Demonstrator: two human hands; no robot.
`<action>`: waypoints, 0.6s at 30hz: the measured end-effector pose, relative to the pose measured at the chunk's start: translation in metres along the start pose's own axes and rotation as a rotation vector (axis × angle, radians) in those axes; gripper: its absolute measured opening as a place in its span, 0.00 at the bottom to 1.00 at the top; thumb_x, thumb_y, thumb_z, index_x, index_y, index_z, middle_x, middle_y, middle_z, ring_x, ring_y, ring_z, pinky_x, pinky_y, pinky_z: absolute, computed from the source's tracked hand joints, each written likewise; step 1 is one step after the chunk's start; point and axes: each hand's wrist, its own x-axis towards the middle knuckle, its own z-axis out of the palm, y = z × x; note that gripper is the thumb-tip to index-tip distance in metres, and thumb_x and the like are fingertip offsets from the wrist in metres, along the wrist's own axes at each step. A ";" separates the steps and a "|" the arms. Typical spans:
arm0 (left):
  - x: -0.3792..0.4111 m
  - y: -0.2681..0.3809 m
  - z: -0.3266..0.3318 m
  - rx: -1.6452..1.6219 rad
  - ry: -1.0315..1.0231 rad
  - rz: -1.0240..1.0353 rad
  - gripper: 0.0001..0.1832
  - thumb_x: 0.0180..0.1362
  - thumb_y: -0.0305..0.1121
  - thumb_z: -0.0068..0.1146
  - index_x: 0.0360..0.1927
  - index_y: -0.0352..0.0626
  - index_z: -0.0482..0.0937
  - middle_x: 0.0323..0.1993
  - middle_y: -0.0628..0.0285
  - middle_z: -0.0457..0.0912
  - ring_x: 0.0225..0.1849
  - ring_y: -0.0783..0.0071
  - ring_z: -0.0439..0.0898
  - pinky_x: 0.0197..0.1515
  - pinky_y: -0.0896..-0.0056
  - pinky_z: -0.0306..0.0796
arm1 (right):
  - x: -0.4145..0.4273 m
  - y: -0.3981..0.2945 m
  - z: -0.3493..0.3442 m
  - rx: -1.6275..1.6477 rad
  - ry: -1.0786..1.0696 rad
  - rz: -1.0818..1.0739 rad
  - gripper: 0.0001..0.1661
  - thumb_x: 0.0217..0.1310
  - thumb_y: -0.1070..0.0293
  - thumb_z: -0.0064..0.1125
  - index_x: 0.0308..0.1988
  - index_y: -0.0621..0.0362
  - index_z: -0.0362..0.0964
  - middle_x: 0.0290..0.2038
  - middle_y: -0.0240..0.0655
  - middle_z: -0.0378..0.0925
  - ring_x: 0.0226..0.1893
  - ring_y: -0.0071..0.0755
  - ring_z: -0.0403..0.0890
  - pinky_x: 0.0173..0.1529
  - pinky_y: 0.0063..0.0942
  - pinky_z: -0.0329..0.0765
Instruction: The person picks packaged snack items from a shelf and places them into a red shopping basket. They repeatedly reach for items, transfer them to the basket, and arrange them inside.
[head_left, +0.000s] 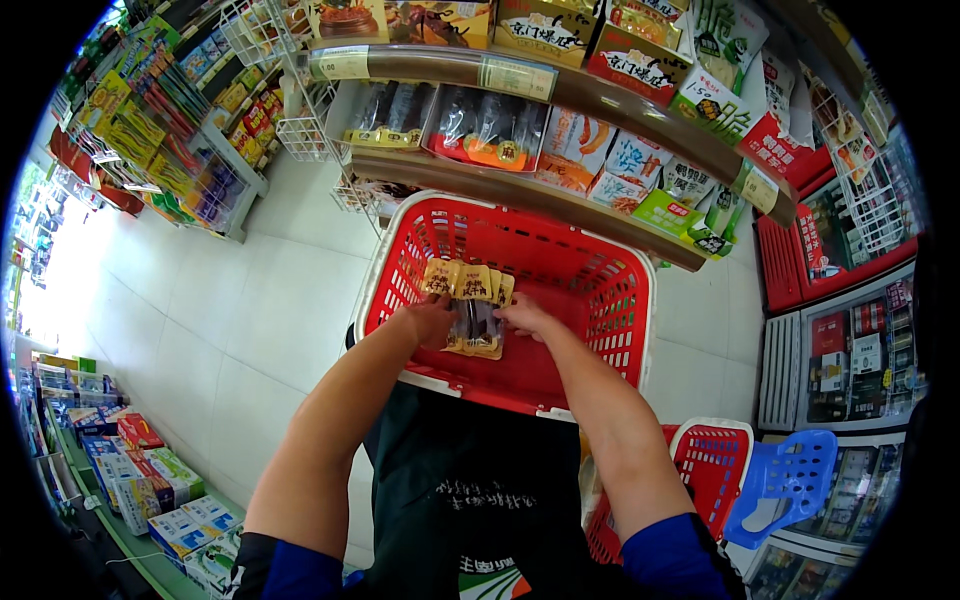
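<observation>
Several snack packets (477, 315), with yellow ends and clear middles showing dark food, are gathered in a loose bunch inside a red plastic shopping basket (544, 225) with a white rim. My left hand (433, 321) grips the bunch from its left side, the fingertips partly hidden by the packets. At the right edge of the same bunch, my right hand (527, 316) has its fingers and thumb against the packets. The rest of the basket floor shows bare red plastic. Its near rim lies against my dark apron (480, 450).
Store shelves (480, 172) with boxed and bagged snacks stand just beyond the basket. A wire rack (304, 139) hangs at their left end. To the right are glass-door coolers (862, 360), a blue plastic stool (780, 487) and another red basket (712, 461). Boxed goods (139, 472) fill a lower-left shelf.
</observation>
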 end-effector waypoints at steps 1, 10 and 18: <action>-0.001 0.002 -0.002 0.007 -0.002 -0.003 0.39 0.51 0.41 0.65 0.68 0.53 0.65 0.73 0.47 0.51 0.73 0.43 0.53 0.68 0.45 0.64 | -0.002 -0.001 0.003 0.065 -0.011 0.002 0.32 0.61 0.60 0.62 0.63 0.48 0.63 0.45 0.34 0.76 0.43 0.34 0.78 0.48 0.38 0.76; -0.002 0.009 -0.003 0.036 -0.030 -0.029 0.37 0.54 0.39 0.60 0.70 0.55 0.63 0.75 0.48 0.48 0.74 0.44 0.52 0.71 0.49 0.59 | -0.017 -0.013 0.003 0.061 -0.157 -0.049 0.36 0.62 0.60 0.61 0.66 0.58 0.59 0.53 0.41 0.74 0.52 0.40 0.76 0.56 0.41 0.75; -0.005 0.011 -0.003 0.012 0.001 -0.051 0.36 0.52 0.39 0.60 0.68 0.55 0.65 0.75 0.48 0.49 0.74 0.44 0.53 0.70 0.47 0.59 | -0.011 -0.012 0.006 -0.140 -0.081 -0.092 0.30 0.59 0.57 0.63 0.59 0.58 0.71 0.45 0.36 0.76 0.45 0.34 0.76 0.52 0.39 0.76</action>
